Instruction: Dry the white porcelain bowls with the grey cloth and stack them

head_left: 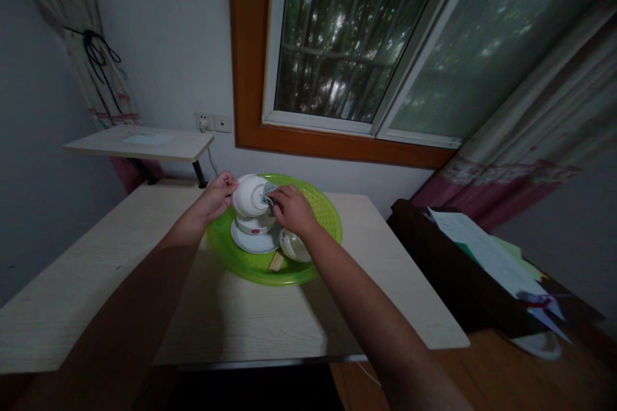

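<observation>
A white bowl (249, 195) is tipped so its underside faces me, above the green tray (260, 275). Gripping its left rim is my left hand (219, 195), fingers closed. My right hand (292, 207) pinches a grey cloth (268, 190) against the bowl's base. Beneath the held bowl, another white bowl (255, 225) with a red mark stands on a white plate (255, 243). To the right, partly under my right wrist, a further bowl (292, 247) leans on its side. Light-coloured chopsticks (276, 261) lie near the tray's front; their far ends are hidden.
The tray rests on a pale wooden desk (250, 327). A small raised shelf (178, 146) bearing a paper stands at the back left. Behind are a wall socket (204, 122) and a window (337, 45). Papers (486, 257) lie on a dark piece of furniture at right.
</observation>
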